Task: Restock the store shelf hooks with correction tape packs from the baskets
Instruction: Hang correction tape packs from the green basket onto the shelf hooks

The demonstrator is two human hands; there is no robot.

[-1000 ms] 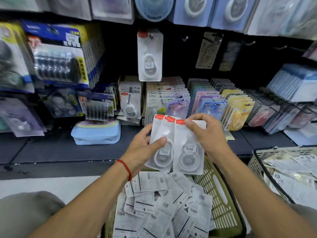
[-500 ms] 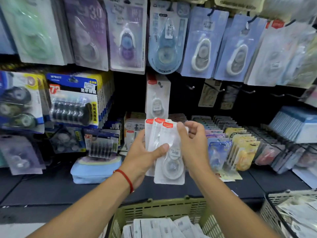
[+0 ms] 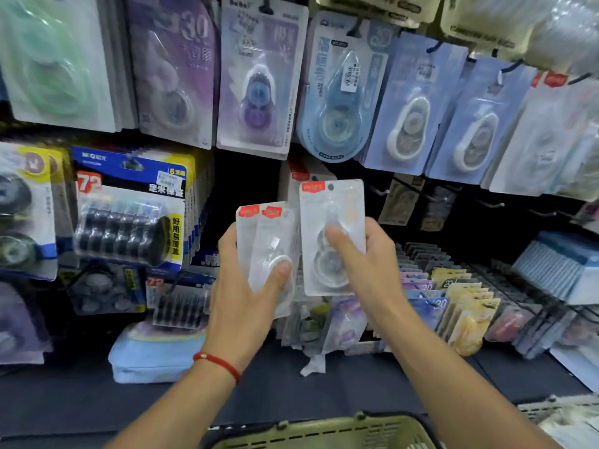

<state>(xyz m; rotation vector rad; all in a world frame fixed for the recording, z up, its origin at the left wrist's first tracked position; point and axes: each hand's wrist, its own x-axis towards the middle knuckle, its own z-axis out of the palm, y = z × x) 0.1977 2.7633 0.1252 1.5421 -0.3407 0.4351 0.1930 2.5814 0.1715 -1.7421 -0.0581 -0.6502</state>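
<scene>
Green basket [image 3: 327, 432]: cut off by bottom edge.
Upper-right packs [image 3: 557, 134]: blurred.
Hanging pack [image 3: 293, 186]: mostly hidden behind held pack [image 3: 330, 222].

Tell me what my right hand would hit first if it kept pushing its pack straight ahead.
Probably the matching red-labelled pack hanging just behind the pack in your right hand; depth is unclear.

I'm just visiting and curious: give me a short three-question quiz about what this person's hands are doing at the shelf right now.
1. True or false: the right hand holds a single clear pack apart from the others.
2. How many red-labelled packs show in the left hand? A) none B) two C) five
3. Fill in: the left wrist wears a ____ string bracelet.

Key: 1 true; 2 B; 3 red. The single pack's punched hole is at its top, beside its red label, and it is not yet on a hook.
</scene>
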